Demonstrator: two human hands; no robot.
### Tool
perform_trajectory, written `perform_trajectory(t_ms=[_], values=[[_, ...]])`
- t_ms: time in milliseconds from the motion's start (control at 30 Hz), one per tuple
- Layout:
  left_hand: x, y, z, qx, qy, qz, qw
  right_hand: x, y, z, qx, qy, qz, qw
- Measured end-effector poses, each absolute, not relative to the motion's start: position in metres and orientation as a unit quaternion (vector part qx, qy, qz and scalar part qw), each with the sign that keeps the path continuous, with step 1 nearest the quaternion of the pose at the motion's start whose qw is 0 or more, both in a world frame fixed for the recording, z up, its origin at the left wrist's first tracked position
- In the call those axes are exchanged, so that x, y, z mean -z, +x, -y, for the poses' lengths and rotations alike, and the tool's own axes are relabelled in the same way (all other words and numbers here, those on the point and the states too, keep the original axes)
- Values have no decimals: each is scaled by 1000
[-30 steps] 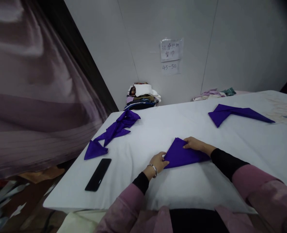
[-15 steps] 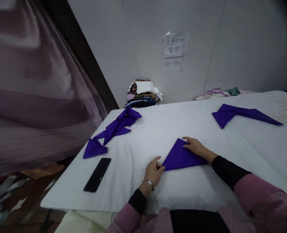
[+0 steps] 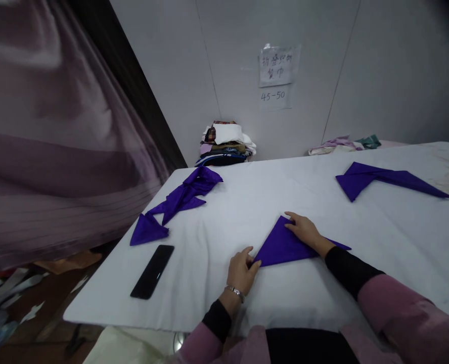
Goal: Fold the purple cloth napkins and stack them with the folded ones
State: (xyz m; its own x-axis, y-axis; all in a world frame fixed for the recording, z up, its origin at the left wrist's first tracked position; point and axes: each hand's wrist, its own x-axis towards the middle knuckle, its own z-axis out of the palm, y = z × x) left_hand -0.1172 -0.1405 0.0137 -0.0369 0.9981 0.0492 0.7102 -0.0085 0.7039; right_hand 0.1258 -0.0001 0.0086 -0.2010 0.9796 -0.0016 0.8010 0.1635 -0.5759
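Observation:
A purple cloth napkin (image 3: 285,247), folded into a triangle, lies flat on the white-covered table (image 3: 232,202) in front of me. At its left corner, my left hand (image 3: 241,270) has thumb and fingers closed around the tip. My right hand (image 3: 304,230) grips near the top corner, with the thumb on the cloth and the index finger at its far edge. The right forearm covers part of the napkin, whose narrow right point shows beyond the wrist.
Crumpled purple cloths (image 3: 186,194) lie at the left, above a black phone (image 3: 152,272). Another purple folded cloth (image 3: 376,177) rests far right. Behind the table stand a pile of folded fabrics (image 3: 226,144) and a wall with a paper sign (image 3: 276,66). A pink curtain (image 3: 57,141) hangs left.
My right hand has shifted slightly left along the napkin, and its right point now shows past my wrist. The left hand stays at the left corner. The view has moved a little.

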Motion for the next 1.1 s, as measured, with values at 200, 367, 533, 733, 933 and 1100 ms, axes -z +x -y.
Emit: perform_trajectory(t_ms=[200, 367, 533, 733, 933, 1100], values=[[-12, -123, 143, -305, 640, -656, 258, -3, 125, 2, -203, -619, 733, 196], [-8, -125, 146, -316, 636, -654, 261, 1, 125, 3, -183, -620, 737, 198], [-10, -124, 148, -309, 641, -656, 251, 2, 126, 4, -174, -617, 738, 213], [-10, -126, 154, -324, 638, -649, 257, 2, 128, 6, -166, -619, 735, 224], [-11, -127, 160, -341, 642, -644, 237, 3, 128, 6, -169, -622, 731, 224], [-13, -123, 159, -348, 644, -650, 206, 3, 128, 6, -171, -621, 732, 223]])
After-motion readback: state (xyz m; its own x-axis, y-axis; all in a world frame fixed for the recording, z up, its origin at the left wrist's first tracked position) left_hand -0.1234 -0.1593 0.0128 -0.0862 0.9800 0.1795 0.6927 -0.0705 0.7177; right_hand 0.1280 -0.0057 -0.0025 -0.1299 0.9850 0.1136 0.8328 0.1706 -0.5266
